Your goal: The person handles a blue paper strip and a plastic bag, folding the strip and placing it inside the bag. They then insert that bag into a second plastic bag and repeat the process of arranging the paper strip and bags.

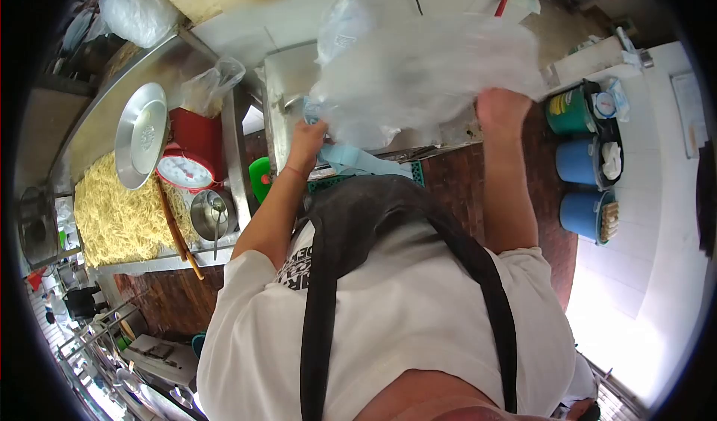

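Observation:
A large translucent plastic bag [426, 66] stretches between my two hands above the metal worktop, smeared by motion. My left hand [308, 139] is closed, pinching the near left end of the bag where light blue printing or film shows. Below its fingers a pale blue plastic strip [362, 160] hangs across a green crate [416, 172]. My right hand [502, 111] is blurred but closed in a fist around the bag's right side. Beyond the left hand, another bunched clear bag [346, 29] lies against the back.
On the left counter stand a red weighing scale [190, 148] with a metal pan [142, 133], a heap of noodles [119, 212], wooden sticks [173, 223] and a steel bowl [202, 216]. Blue buckets [579, 163] and a green bucket [567, 113] line the right wall.

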The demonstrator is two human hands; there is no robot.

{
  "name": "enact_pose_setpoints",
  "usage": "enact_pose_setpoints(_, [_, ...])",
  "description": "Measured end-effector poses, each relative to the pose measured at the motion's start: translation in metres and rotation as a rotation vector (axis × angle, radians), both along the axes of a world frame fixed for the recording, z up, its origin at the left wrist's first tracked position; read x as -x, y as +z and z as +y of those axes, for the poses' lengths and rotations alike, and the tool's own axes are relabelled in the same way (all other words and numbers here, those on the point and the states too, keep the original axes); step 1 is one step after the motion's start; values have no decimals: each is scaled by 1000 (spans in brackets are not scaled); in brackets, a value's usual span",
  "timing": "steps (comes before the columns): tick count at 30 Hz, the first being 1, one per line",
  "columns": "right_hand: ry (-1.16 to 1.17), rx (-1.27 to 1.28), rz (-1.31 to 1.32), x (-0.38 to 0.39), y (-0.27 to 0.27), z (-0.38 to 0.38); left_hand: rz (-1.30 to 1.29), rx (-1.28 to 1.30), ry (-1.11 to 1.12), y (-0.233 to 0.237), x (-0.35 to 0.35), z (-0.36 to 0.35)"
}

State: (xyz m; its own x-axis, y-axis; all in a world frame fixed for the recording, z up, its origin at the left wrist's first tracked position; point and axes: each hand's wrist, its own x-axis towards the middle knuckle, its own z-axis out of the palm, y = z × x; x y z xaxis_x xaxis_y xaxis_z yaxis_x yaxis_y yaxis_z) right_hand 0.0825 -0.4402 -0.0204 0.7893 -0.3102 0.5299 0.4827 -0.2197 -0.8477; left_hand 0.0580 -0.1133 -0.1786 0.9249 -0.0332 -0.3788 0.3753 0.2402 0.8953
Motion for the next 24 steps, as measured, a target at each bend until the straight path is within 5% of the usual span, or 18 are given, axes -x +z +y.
enact_pose_setpoints(1, [65,-163,48,9,8,-8,-14,-75,-3,-1,1,1])
enact_pose_setpoints(2, [310,-590,138,28,21,-18,-20,-118,9,1,2,1])
enact_pose_setpoints(4, [562,-687,385,35,37,-30,-35,-205,29,6,3,-2])
enact_pose_setpoints(10, [322,1355,1062,13,58,-50,-238,-312,272,47,5,11])
enact_pose_setpoints(13, [449,972,746,13,6,-27,-487,-116,210,82,10,2])
enact_pose_setpoints(16, [625,508,428,7,-36,36,-549,-208,40,81,11,-13])
enact_pose_setpoints(24, [539,596,602,-3,-158,68,-485,-557,-67,-3,2,-34])
